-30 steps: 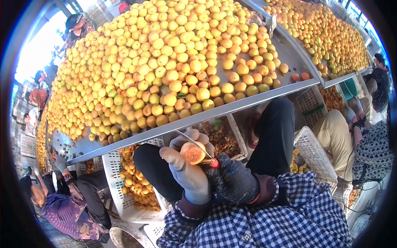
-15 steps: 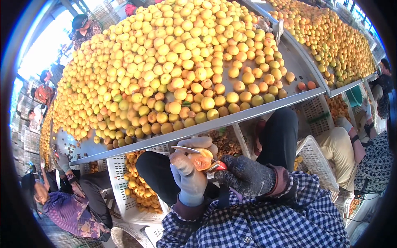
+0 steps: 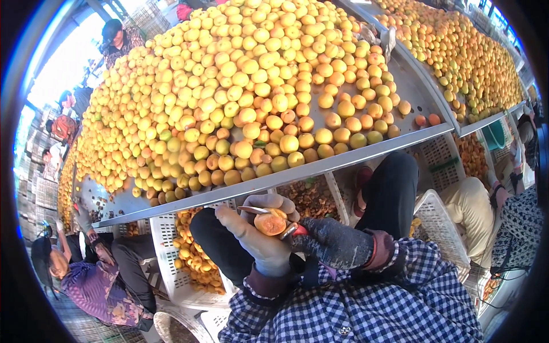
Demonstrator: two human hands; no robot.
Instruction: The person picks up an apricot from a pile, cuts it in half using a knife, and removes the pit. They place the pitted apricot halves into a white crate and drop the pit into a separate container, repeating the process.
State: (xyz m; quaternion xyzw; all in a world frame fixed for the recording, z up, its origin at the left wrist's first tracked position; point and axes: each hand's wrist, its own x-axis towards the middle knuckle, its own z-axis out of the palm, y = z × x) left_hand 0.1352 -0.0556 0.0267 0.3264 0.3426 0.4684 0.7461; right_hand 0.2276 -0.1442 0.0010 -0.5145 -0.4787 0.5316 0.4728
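Observation:
My left hand (image 3: 262, 244), in a pale grey glove, holds a cut apricot (image 3: 270, 225) by its far side. Its thumb stretches out to the left, away from the fruit, and the orange cut face is turned up. In my right hand (image 3: 333, 242), dark-gloved, is a small knife (image 3: 299, 230) with a red handle. The knife's blade runs to the left at the apricot, its tip showing past the fruit's upper left side; the middle of the blade is hidden. Both hands are over my lap, just below the table edge.
A metal-edged table (image 3: 229, 197) piled with whole apricots (image 3: 229, 86) lies ahead. White crates (image 3: 166, 251) beside and below my legs hold cut apricots (image 3: 197, 260). Co-workers sit at left (image 3: 97, 286) and right (image 3: 514, 234). A second heaped table (image 3: 486, 121) stands at far right.
My left thumb has moved off the apricot to the left. The apricot has turned so that its cut face shows more fully. My right hand keeps the knife and has shifted slightly left.

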